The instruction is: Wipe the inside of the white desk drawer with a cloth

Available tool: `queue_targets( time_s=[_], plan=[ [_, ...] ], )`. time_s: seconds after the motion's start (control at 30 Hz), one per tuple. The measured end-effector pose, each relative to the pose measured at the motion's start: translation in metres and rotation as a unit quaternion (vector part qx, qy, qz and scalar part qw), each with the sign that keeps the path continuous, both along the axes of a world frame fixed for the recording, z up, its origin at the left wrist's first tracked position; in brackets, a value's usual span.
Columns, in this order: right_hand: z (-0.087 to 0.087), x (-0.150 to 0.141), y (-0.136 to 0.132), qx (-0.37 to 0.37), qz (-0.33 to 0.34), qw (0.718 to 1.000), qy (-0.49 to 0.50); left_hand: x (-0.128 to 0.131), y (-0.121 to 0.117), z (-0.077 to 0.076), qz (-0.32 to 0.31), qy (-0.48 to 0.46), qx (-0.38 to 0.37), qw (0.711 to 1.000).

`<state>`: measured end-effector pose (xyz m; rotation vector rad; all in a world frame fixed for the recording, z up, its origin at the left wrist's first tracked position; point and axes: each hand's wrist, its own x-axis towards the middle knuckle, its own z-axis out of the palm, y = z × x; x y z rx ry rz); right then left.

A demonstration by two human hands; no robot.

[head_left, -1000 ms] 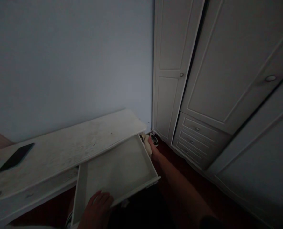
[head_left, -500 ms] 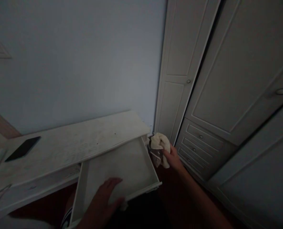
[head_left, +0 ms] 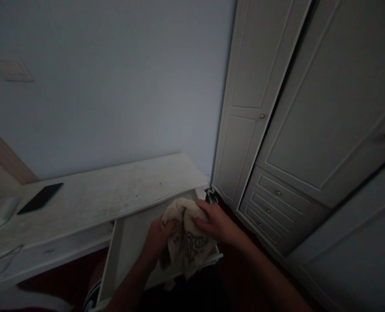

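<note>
1. Here we are, both my hands on the beige cloth [head_left: 187, 249], its dark printed pattern facing me, and it's bunched into folds between my thumbs!
2. My left hand [head_left: 160, 236] pinches the cloth's left side, thumb laid over the front; the rest of the fingers are mostly tucked out of sight.
3. Over to my right hand [head_left: 213, 222], and it's the same hold on the other side: thumb pressed on the fabric, the cloth gripped near its upper edge.
4. And the cloth's position? It hangs above the pulled-out drawer [head_left: 132, 242], the lower tip dropping by the drawer's front edge (whether it touches the wood, I can't tell in this dim light).
5. The drawer juts out from under the white desk [head_left: 111, 195], whose worn top carries a scatter of marks and two small dark specks.
6. Out on the far left of that top lies a flat dark device [head_left: 40, 198], well apart from my hands.
7. Beyond the desk's right end, a black-and-white item [head_left: 211, 197] sits low by the foot of the pale wardrobe [head_left: 241, 149], with its round knobs and three small drawers [head_left: 270, 210].
</note>
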<state>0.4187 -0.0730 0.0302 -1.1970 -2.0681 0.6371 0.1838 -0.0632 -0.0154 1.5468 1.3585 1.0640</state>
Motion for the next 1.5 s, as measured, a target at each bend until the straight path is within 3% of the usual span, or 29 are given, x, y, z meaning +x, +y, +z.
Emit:
queue_targets(
  time_s=[0.1,0.17,0.23,0.3,0.33,0.4,0.5,0.57,0.63,0.7,0.77,0.83,0.87,1.0,1.07,1.2,1.27,1.33,1.43,1.5],
  plan=[
    [-0.012,0.003,0.015,0.025,-0.133,0.988,-0.069,-0.032,0.010,0.001,0.059,0.055,0.018,0.997],
    [-0.024,0.000,0.024,0.021,-0.203,0.977,-0.066,-0.038,0.012,0.008,0.098,0.071,0.037,0.992],
    [-0.037,-0.012,0.029,0.004,-0.215,0.976,0.018,-0.030,0.009,0.013,0.139,0.089,0.082,0.983],
    [-0.051,-0.032,0.031,-0.051,-0.185,0.965,0.180,-0.012,0.001,0.011,0.149,0.113,0.170,0.967],
    [-0.057,-0.044,0.030,-0.094,-0.162,0.943,0.275,-0.001,-0.004,0.008,0.129,0.135,0.221,0.957],
    [-0.067,-0.065,0.026,-0.190,-0.104,0.871,0.440,0.019,-0.014,-0.003,0.055,0.203,0.286,0.935],
    [-0.078,-0.083,0.014,-0.304,-0.023,0.774,0.555,0.035,-0.029,-0.018,-0.028,0.311,0.267,0.912],
    [-0.084,-0.084,0.006,-0.348,-0.018,0.740,0.575,0.034,-0.036,-0.021,-0.077,0.321,0.237,0.914],
    [-0.091,-0.079,-0.001,-0.363,-0.064,0.725,0.582,0.026,-0.041,-0.016,-0.160,0.275,0.208,0.925],
    [-0.096,-0.072,-0.006,-0.364,-0.102,0.725,0.576,0.014,-0.041,-0.007,-0.203,0.210,0.182,0.939],
    [-0.098,-0.063,-0.009,-0.365,-0.088,0.741,0.557,-0.002,-0.034,0.001,-0.148,0.173,0.184,0.956],
    [-0.093,-0.054,-0.011,-0.362,-0.038,0.771,0.522,-0.017,-0.021,0.006,-0.072,0.172,0.204,0.961],
    [-0.089,-0.049,-0.011,-0.355,-0.014,0.791,0.498,-0.024,-0.015,0.007,-0.063,0.179,0.203,0.961],
    [-0.059,-0.024,-0.007,-0.299,0.059,0.877,0.372,-0.039,0.006,0.013,-0.173,0.212,0.090,0.958],
    [-0.042,-0.010,-0.002,-0.302,0.112,0.895,0.307,-0.039,0.010,0.022,-0.201,0.232,0.059,0.950],
    [-0.017,0.005,0.009,-0.324,0.185,0.888,0.267,-0.029,0.013,0.051,-0.250,0.245,0.082,0.933],
    [-0.017,-0.001,0.013,-0.315,0.177,0.886,0.290,-0.022,0.016,0.066,-0.271,0.265,0.103,0.919],
    [-0.023,-0.011,0.014,-0.320,0.159,0.881,0.311,-0.016,0.018,0.076,-0.253,0.297,0.131,0.911],
    [-0.038,-0.013,0.011,-0.319,0.070,0.873,0.363,-0.017,0.016,0.067,-0.162,0.282,0.203,0.924],
    [-0.045,0.005,0.007,-0.273,-0.053,0.850,0.447,-0.026,0.007,0.040,-0.101,0.250,0.251,0.930]
  ],
)
